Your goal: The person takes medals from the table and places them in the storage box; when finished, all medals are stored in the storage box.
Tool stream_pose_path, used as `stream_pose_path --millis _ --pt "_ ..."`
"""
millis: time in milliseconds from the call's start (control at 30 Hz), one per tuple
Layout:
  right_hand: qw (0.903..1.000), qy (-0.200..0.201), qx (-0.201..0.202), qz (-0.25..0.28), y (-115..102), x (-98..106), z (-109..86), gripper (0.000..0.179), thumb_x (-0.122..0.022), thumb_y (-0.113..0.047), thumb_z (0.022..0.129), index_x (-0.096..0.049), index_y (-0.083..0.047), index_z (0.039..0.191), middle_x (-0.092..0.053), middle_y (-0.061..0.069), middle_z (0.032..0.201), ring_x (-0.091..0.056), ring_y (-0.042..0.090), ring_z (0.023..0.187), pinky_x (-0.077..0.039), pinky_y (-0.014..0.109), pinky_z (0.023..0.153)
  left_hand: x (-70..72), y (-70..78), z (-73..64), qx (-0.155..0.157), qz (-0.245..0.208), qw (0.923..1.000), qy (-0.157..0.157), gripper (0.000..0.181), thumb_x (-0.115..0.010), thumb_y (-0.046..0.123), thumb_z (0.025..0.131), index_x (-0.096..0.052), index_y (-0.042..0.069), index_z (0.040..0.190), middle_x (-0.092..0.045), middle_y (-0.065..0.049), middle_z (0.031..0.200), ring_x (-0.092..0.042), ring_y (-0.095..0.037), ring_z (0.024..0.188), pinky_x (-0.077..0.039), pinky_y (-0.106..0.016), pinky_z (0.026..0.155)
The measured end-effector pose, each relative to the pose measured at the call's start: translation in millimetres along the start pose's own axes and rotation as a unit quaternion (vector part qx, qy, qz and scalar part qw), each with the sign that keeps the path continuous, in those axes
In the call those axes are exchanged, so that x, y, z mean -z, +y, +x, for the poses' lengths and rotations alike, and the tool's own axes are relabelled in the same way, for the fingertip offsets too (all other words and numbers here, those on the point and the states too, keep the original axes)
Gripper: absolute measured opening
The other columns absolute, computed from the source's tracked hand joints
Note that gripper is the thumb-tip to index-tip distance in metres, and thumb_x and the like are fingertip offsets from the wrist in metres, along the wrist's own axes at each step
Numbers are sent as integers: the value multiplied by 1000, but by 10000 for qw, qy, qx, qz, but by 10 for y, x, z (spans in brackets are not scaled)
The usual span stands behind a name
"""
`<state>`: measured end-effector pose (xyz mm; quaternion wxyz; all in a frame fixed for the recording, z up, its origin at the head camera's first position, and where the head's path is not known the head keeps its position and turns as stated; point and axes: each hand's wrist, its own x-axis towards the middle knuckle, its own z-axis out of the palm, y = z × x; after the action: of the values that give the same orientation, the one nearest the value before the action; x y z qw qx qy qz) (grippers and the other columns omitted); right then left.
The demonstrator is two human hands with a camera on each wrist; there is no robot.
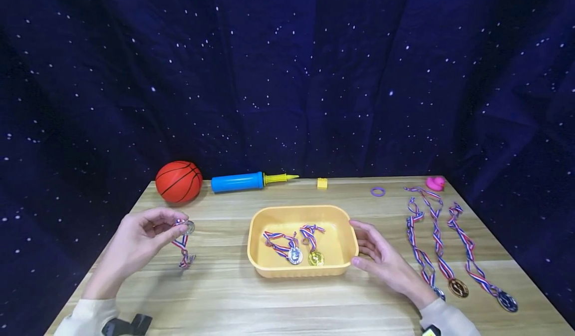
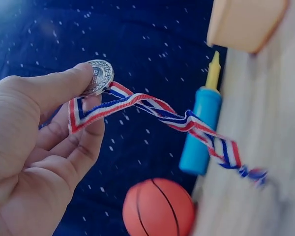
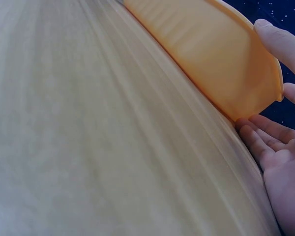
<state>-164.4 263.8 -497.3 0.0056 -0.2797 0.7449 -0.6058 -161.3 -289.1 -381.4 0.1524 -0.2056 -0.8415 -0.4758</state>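
Observation:
Between thumb and fingers, my left hand (image 1: 139, 248) pinches a silver medal (image 2: 102, 77) in the air over the left of the table. Its red, white and blue ribbon (image 2: 160, 114) hangs down, with a knot at the lower end. The yellow plastic basin (image 1: 296, 272) stands in the middle. Inside it lie another silver medal (image 1: 294, 255) and a gold medal (image 1: 316, 258), both with striped ribbons. My right hand (image 1: 386, 258) rests against the basin's right end, thumb at the rim by the near corner, other fingers extended along the end wall.
Along the back are a red basketball (image 1: 178, 181), a blue and yellow hand pump (image 1: 238, 181), a yellow block (image 1: 322, 183), a purple ring (image 1: 378, 191) and a pink rubber duck (image 1: 435, 183). Three ribboned medals lie at right, including a bronze medal (image 1: 458, 287).

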Motion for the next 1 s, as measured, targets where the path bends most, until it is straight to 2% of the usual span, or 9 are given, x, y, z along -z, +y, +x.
stream_pose_path --millis 133,467,633,800,1000 --pt "10000 5 42 7 2 7 -10 79 -74 3 103 -36 -9 171 -54 30 157 -62 29 139 -50 24 118 -58 133 211 -235 -113 9997 -30 22 -87 -8 91 -81 4 108 -83 -5 99 -79 -11 83 -64 -21 74" --pt "10000 2 54 18 6 10 -8 80 -74 3 103 -36 -9 172 -54 30 157 -63 32 139 -50 25 118 -246 534 754 -578 -611 9963 -182 20 -89 -4 91 -81 5 107 -81 -9 102 -79 -19 83 -67 -25 79" --pt "10000 25 45 29 -4 12 1 79 -74 3 102 -36 -8 171 -55 31 154 -63 33 137 -51 25 117 -351 746 1012 -823 -619 9945 -209 17 -88 -3 94 -81 5 107 -81 -9 101 -79 -19 81 -64 -23 75" --pt "9999 14 95 39 2 11 4 79 -73 4 103 -36 -8 171 -55 31 155 -63 34 138 -51 25 118 -503 902 1210 -1008 -754 9914 -367 18 -87 0 96 -82 7 111 -82 -8 106 -80 -22 87 -64 -25 82" --pt "10000 13 50 28 18 8 6 79 -73 3 103 -36 -10 171 -56 28 156 -62 33 139 -50 25 118 -737 1012 1370 -1210 -908 9862 -668 20 -87 3 96 -84 12 114 -84 -4 106 -81 -23 87 -64 -26 76"
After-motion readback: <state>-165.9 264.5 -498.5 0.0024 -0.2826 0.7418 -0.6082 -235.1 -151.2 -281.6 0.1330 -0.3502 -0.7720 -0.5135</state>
